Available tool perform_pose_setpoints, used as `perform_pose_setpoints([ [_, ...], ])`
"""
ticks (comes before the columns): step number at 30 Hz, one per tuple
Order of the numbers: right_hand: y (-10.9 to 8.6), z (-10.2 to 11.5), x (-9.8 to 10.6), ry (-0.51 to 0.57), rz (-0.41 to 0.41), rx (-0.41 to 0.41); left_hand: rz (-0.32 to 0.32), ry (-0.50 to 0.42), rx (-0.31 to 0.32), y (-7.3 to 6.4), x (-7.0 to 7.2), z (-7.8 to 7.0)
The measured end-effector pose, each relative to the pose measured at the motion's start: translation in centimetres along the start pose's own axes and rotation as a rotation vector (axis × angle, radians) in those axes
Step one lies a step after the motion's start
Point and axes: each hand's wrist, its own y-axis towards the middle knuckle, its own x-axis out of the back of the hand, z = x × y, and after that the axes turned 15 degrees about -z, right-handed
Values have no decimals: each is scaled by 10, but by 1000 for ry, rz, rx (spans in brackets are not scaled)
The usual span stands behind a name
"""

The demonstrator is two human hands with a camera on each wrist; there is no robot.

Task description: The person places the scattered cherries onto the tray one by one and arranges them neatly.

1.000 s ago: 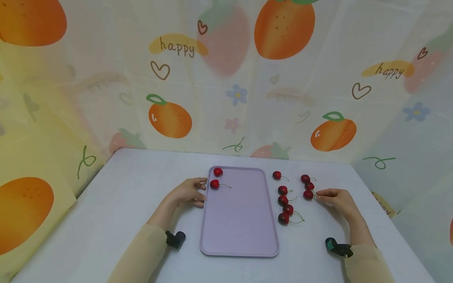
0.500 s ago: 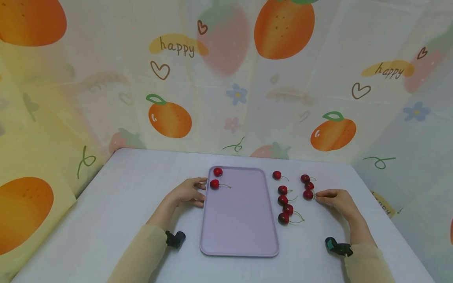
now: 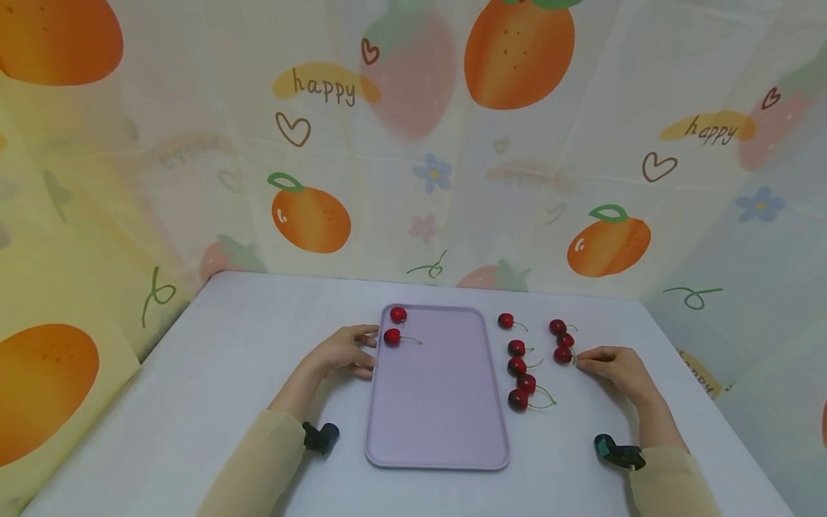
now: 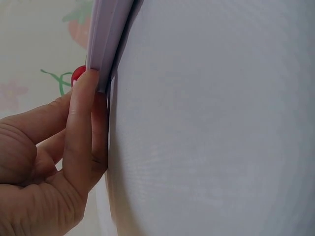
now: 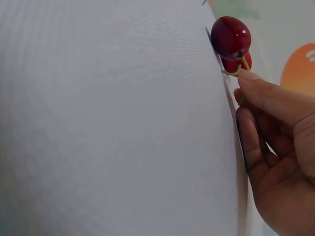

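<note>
My right hand (image 3: 610, 362) pinches the green stem of a dark red cherry (image 3: 563, 355) between thumb and index finger. In the right wrist view that cherry (image 5: 230, 38) sits just past the fingertips, with a second red cherry (image 5: 246, 61) behind it. Two more cherries touch in a short line beyond the pinched one. On the other side, the fingertips of my left hand (image 3: 345, 352) touch the left rim of a lilac tray (image 3: 439, 402), fingers loosely spread. In the left wrist view the thumb and fingers (image 4: 78, 132) meet the tray's side wall (image 4: 106, 44).
Two cherries (image 3: 392, 337) lie in the tray's far left corner. Right of the tray, several stemmed cherries (image 3: 517, 366) form a loose column on the white table (image 3: 226, 402). A fruit-printed cloth (image 3: 388, 215) hangs behind the table and along its sides.
</note>
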Motion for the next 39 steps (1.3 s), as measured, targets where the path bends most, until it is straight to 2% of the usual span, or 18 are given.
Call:
perform_pose_setpoints([
  [13, -3, 2, 0, 43, -20, -17, 4, -8, 3, 0, 1, -1],
  [19, -1, 1, 1, 29, -39, -29, 6, -20, 2, 0, 1, 0],
  [26, -1, 1, 1, 38, -32, -13, 3, -17, 0, -1, 1, 0],
  [39, 2, 18, 3, 67, -25, 25, 1, -5, -4, -1, 1, 0],
])
